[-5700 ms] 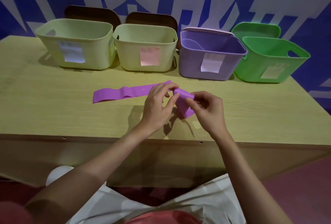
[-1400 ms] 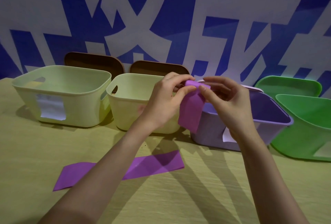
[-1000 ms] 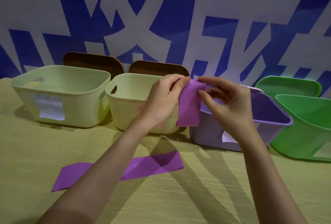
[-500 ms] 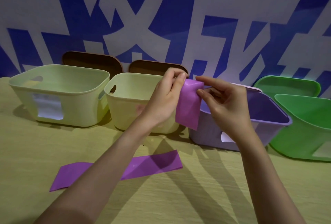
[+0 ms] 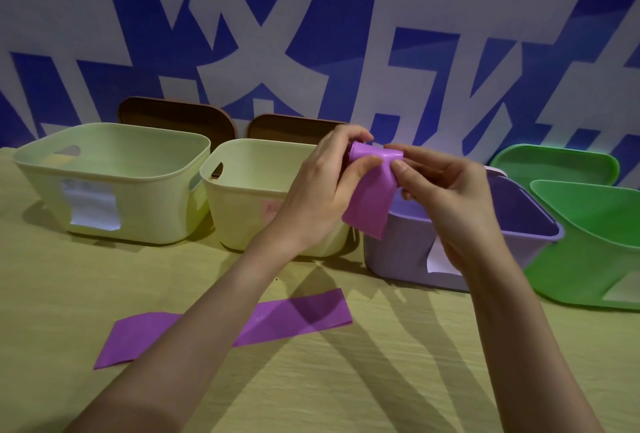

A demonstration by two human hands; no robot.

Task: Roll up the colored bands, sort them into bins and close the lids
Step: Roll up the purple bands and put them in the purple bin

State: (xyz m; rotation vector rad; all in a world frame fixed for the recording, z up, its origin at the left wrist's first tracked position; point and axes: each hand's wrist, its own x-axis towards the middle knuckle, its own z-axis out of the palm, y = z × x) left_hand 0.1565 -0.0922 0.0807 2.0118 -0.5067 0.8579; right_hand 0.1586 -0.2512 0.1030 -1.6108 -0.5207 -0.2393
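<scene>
My left hand (image 5: 322, 190) and my right hand (image 5: 446, 197) hold a purple band (image 5: 369, 204) in the air in front of the bins. Its top end is curled into a small roll pinched between the fingers of both hands, and the loose end hangs down. A second purple band (image 5: 294, 315) lies flat on the wooden table (image 5: 381, 380), partly hidden under my left forearm. Behind stand two pale yellow-green bins (image 5: 110, 186) (image 5: 249, 197), a purple bin (image 5: 519, 224) and a green bin (image 5: 588, 245), all without lids on.
Two brown lids (image 5: 176, 117) (image 5: 291, 126) lean against the blue-and-white wall behind the yellow-green bins. A green lid (image 5: 554, 164) stands behind the green bin. White paper labels are stuck on the bins' fronts.
Over the last second the hanging part of the held band has got slightly shorter as its top is rolled. Earlier the rolling was done low over the table; the hands are now raised.
</scene>
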